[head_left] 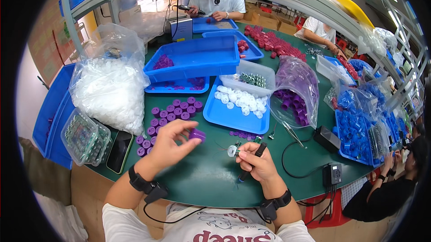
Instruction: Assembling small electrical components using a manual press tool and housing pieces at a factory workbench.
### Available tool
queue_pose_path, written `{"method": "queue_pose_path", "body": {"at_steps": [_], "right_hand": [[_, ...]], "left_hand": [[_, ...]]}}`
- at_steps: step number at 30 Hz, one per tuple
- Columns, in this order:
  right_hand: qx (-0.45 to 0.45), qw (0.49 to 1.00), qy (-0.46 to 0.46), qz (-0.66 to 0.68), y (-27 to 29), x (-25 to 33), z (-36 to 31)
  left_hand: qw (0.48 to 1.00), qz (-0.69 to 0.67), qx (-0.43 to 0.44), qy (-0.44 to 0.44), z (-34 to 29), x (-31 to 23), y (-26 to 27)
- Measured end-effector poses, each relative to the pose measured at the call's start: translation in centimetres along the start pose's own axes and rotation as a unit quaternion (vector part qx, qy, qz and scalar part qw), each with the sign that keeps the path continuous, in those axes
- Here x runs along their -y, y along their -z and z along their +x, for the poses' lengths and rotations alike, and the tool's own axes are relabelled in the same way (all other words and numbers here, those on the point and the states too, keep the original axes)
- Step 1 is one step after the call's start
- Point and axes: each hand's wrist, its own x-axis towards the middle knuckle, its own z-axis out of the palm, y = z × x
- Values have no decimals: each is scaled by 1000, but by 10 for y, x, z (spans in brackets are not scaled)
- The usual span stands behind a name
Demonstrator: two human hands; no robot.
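Note:
My left hand [170, 142] pinches a small purple plastic cap [197, 135] between thumb and fingers above the table. Just to its right, my right hand [255, 161] grips a translucent white round piece [232, 151] with its fingertips, a bit of green circuit board and thin wires showing at it. A black pen-shaped tool [260, 150] also lies across that hand, its dark tip pointing down toward me. Rows of purple caps [171, 116] stand on the table beyond my left hand. Small purple discs [244, 134] and little circuit boards [257, 139] lie beyond my right.
A blue tray [215, 117] carries translucent round pieces and a clear box of circuit boards. Left are a bag of white parts [107, 89], a phone [120, 151] and clear tubs [83, 136]. Right are a bag of purple parts [298, 85], tweezers [292, 133] and a cabled black box [332, 174]. Other people work around.

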Motion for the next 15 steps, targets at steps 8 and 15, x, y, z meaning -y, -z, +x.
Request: {"method": "queue_pose_path", "body": {"at_steps": [8,15], "right_hand": [[-8,997,11,-79,-13,3,-10],[37,999,9,7,-7,8,-19]], "left_hand": [[983,-143,79,-86,-10,-32,-37],[974,-143,28,-171,-14,-51,-51]]}}
